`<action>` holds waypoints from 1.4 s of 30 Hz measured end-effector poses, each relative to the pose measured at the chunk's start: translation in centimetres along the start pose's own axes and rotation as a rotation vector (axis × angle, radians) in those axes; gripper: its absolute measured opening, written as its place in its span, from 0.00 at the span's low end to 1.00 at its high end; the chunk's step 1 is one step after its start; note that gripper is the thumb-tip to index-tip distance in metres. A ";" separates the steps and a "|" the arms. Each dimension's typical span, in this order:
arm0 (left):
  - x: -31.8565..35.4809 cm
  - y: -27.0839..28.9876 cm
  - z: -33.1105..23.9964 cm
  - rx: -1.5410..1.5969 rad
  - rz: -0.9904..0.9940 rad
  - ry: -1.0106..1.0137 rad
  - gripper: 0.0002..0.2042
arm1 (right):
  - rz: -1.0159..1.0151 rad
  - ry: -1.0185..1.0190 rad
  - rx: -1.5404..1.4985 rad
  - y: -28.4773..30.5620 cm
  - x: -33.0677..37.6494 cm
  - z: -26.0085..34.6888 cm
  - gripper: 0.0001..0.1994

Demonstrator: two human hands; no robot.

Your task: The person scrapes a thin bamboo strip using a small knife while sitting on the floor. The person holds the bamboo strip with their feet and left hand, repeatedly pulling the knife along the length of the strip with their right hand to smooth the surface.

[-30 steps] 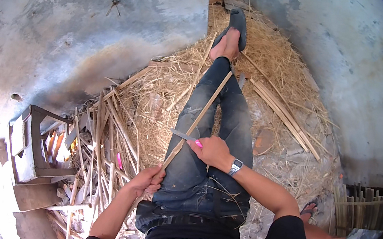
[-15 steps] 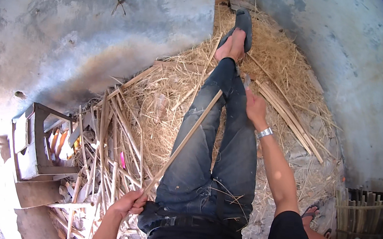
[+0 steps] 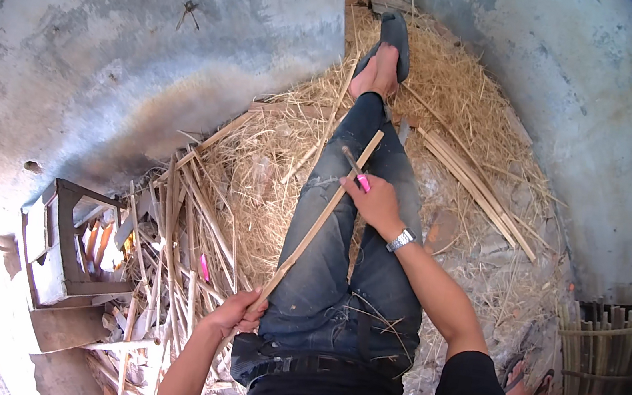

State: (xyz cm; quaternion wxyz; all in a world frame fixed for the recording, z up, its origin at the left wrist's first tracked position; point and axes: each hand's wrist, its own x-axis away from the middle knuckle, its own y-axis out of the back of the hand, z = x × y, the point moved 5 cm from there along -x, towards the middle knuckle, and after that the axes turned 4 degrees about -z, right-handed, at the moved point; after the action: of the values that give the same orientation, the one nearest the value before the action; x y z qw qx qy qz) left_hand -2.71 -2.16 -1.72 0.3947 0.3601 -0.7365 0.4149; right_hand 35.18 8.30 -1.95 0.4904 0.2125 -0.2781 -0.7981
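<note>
A long, pale bamboo strip lies slantwise across my outstretched legs in dark trousers. My left hand is closed round its lower end beside my hip. Over my thighs, my right hand, with a metal-band watch at the wrist, grips a small knife with a pink handle. The knife's narrow blade crosses the strip near its far end. Whether the edge touches the strip I cannot tell. My fingers partly hide the handle.
Thin shavings cover the floor round my feet. Several split strips lie right of my legs. A heap of sticks and a wooden frame are at left. Another person's foot and a slatted basket are at right.
My right hand has moved left and nearer to me, from beside my shin onto the strip with the knife. My left hand has shifted slightly rightward and up, still holding the strip.
</note>
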 end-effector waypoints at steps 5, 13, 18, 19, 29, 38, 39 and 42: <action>-0.9 -0.8 -0.3 0.027 0.000 -0.092 0.24 | 0.148 0.174 0.132 -0.1 4.9 3.3 0.31; -2.2 -2.2 -1.9 -0.110 -0.038 -0.186 0.24 | 0.301 0.266 0.286 -1.9 7.1 3.7 0.32; -1.0 -1.7 -1.4 -0.316 -0.171 -0.330 0.25 | 0.303 0.313 0.308 -2.1 5.8 2.9 0.33; -0.7 -1.4 -1.0 -0.338 -0.178 -0.328 0.25 | 0.283 0.322 0.311 -2.1 5.6 2.7 0.33; 5.3 4.2 5.4 -0.542 -0.235 -0.311 0.26 | -0.111 0.031 0.320 4.4 -2.6 -4.4 0.34; 2.7 2.2 3.0 -0.565 -0.234 -0.344 0.26 | 0.020 0.126 0.141 4.8 -0.7 0.7 0.32; 1.8 1.8 2.3 -0.570 -0.216 -0.383 0.27 | 0.124 0.212 0.110 3.4 0.6 2.1 0.31; -0.3 1.7 0.4 -0.566 -0.229 -0.426 0.27 | 0.354 0.217 0.295 -1.3 6.1 3.5 0.31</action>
State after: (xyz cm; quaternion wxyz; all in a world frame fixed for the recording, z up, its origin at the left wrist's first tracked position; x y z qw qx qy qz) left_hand -4.18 -1.82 -2.67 0.3602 0.3952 -0.8427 0.0636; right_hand 29.55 4.09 -0.56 0.6131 0.3144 -0.3701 -0.6232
